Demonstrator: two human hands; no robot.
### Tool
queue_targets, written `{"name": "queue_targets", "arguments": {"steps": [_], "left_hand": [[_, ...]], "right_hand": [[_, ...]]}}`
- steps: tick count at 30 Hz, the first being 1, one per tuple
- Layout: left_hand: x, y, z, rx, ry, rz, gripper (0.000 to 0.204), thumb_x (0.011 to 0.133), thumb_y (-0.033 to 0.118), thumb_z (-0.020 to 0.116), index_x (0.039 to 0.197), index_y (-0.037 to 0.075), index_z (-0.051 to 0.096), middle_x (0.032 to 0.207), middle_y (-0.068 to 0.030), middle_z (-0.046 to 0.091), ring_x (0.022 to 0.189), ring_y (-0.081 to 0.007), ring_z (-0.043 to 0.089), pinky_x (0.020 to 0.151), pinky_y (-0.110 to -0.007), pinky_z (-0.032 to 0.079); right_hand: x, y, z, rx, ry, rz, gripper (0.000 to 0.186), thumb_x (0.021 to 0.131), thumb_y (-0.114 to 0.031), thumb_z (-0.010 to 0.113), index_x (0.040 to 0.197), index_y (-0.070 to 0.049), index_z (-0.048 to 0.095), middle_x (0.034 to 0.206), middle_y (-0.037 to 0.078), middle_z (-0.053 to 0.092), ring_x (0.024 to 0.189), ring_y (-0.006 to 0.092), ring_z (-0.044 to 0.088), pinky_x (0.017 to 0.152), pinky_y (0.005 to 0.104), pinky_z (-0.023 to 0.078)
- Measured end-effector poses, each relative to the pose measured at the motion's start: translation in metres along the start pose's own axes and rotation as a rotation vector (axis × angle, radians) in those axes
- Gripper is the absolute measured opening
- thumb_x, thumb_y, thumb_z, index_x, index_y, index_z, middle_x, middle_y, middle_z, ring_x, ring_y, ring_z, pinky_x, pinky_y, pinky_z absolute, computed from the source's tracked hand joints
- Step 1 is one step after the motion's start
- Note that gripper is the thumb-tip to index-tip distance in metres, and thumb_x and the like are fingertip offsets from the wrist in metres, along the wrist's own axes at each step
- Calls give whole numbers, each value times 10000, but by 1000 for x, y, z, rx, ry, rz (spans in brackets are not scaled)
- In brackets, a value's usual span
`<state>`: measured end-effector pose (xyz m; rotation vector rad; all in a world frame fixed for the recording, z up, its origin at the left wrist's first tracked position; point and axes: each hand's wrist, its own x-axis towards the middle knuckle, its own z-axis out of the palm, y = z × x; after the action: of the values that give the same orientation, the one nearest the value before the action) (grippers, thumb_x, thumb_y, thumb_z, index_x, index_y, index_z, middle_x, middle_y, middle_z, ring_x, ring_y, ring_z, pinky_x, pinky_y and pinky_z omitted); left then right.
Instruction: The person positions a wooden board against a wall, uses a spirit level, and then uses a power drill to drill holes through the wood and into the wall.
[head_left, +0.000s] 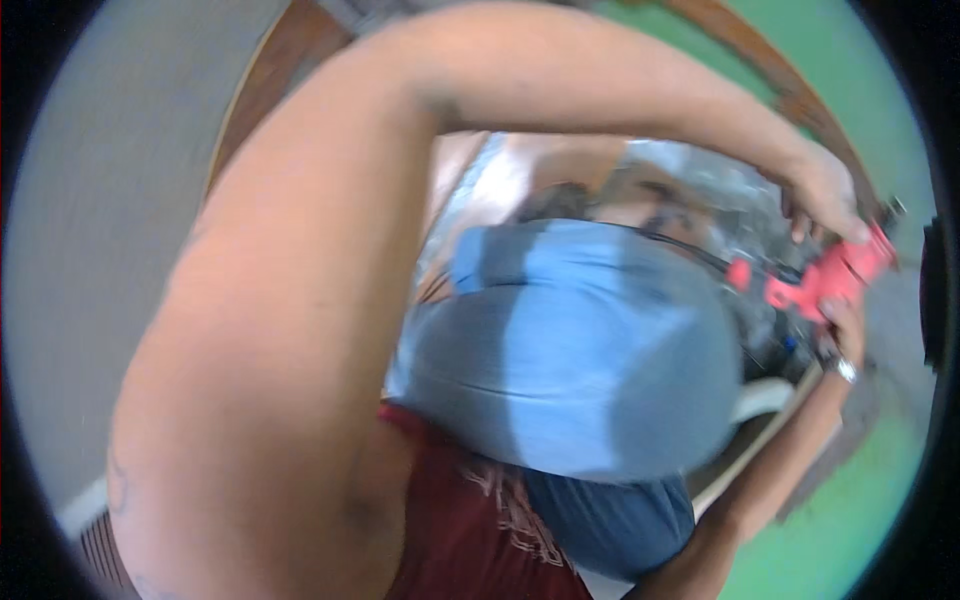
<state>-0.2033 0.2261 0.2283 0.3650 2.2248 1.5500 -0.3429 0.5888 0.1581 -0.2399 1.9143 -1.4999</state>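
Both hands, left hand [825, 195] above, right hand [845, 320] below, grip a red tool [820, 280] (near the picture's right rim).

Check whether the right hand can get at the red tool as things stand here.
Probably yes. The right hand already sits under the red tool and seems to touch it, while the left hand grips it from above. Nothing lies between them, though the blur hides how firmly the fingers close.

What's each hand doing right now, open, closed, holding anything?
Left hand: closed on the top of the red tool.
Right hand: gripping the same red tool from below; fingers blurred.
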Motion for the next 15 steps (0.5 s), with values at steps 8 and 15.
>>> {"name": "queue_targets", "arguments": {"steps": [8, 15], "left_hand": [[-470, -192, 126, 289, 186, -886, 412, 784, 169, 582, 1168, 31, 640, 892, -150, 690, 855, -272, 678, 735, -394, 535], [-574, -189, 370, -151, 74, -1337, 844, 751, 255, 718, 1512, 204, 358, 1485, -207, 399, 1347, -394, 421, 1116, -438, 380]], "right_hand": [[68, 45, -20, -85, 119, 77, 571, 770, -62, 703, 1302, -15, 502, 1103, 73, 638, 978, 184, 635, 863, 334, 528], [133, 58, 20, -166, 64, 83, 535, 769, -68, 705, 1268, -16, 520, 1078, 69, 640, 954, 179, 633, 848, 330, 526]]}}
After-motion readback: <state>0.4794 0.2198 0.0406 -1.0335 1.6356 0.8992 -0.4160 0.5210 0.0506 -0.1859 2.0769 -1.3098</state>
